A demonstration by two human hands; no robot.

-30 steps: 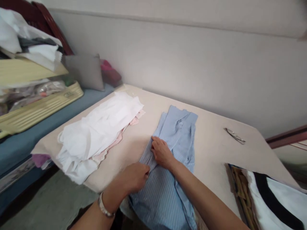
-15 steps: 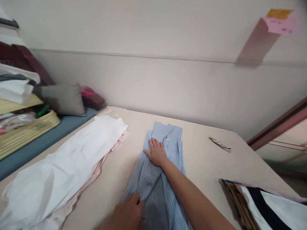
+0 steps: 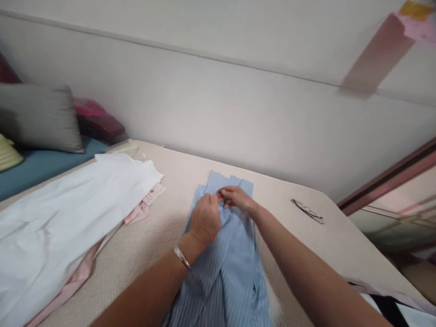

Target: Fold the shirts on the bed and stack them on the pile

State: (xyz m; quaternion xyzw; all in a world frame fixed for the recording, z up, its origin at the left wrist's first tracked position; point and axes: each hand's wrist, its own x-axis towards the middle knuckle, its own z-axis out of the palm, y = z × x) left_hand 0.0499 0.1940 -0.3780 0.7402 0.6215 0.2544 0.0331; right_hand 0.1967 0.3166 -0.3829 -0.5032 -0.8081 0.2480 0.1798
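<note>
A light blue striped shirt [image 3: 231, 272] lies lengthwise on the beige table [image 3: 163, 236], collar end toward the wall. My left hand [image 3: 205, 219], with a silver bracelet on the wrist, pinches the fabric near the collar. My right hand [image 3: 237, 198] meets it there, fingers closed on the same fold of the shirt. Both hands sit close together at the shirt's far end.
A pile of white cloth [image 3: 64, 213] over pink cloth [image 3: 143, 209] covers the table's left side. A pair of glasses [image 3: 308, 211] lies at the far right. A grey pillow [image 3: 37, 118] and a dark red cushion [image 3: 97, 122] rest on the blue bed behind.
My left hand moved up from the shirt's near part to the collar end, joining the right hand, which went from lying flat to pinching. The view shifted toward the wall.
</note>
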